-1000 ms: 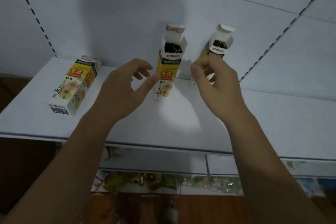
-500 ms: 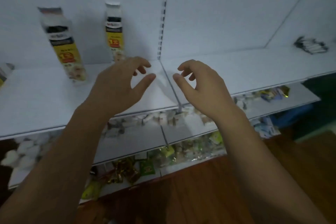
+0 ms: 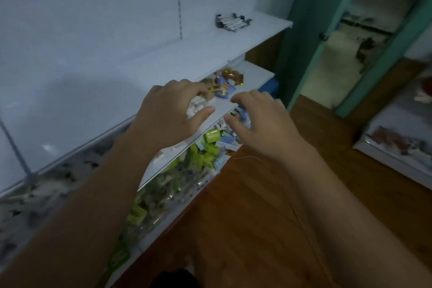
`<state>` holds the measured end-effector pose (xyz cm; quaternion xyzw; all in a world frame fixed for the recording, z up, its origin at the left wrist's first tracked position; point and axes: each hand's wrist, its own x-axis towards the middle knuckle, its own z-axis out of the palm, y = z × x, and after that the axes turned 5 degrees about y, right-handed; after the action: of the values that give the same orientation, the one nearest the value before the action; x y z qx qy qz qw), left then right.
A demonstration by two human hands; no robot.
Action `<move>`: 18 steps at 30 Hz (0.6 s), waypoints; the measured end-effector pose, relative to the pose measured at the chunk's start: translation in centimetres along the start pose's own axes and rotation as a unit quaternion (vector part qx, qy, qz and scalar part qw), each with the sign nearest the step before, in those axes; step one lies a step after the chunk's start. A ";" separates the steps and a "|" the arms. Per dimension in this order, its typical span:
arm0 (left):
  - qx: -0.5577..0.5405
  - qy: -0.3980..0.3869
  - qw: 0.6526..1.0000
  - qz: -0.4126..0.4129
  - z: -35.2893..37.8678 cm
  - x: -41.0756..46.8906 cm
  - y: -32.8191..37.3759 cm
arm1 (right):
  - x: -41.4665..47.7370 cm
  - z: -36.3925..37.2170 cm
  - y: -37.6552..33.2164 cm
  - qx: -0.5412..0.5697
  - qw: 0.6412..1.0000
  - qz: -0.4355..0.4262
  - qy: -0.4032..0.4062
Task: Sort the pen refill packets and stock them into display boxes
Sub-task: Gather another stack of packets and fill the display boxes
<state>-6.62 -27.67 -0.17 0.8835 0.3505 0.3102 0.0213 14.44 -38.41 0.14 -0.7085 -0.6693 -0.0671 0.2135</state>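
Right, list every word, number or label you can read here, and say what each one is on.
None can be read.
Refill packets on the top shelf: white labels, print too small and blurred.
Green sweet packs on the lower shelf: printing blurred.
Blue and gold packs on the middle shelf: blurred.

The single head view looks forward and down, close over white shelving (image 3: 163,58) and floor (image 3: 257,206).
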 end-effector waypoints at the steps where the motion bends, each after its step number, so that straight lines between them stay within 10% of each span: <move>1: -0.003 0.000 1.000 0.023 1.8 1.5 0.8 | 0.1 -0.1 2.0 -0.015 1.000 0.012 -0.005; 18: -0.053 -0.078 0.985 0.146 22.3 31.2 4.8 | 15.5 -1.2 25.8 -0.134 0.979 0.155 -0.013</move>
<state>26.37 -7.51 -0.35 0.9443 0.1985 0.2578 0.0498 41.35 -24.96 1.68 -0.8264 -0.5394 -0.1129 0.1156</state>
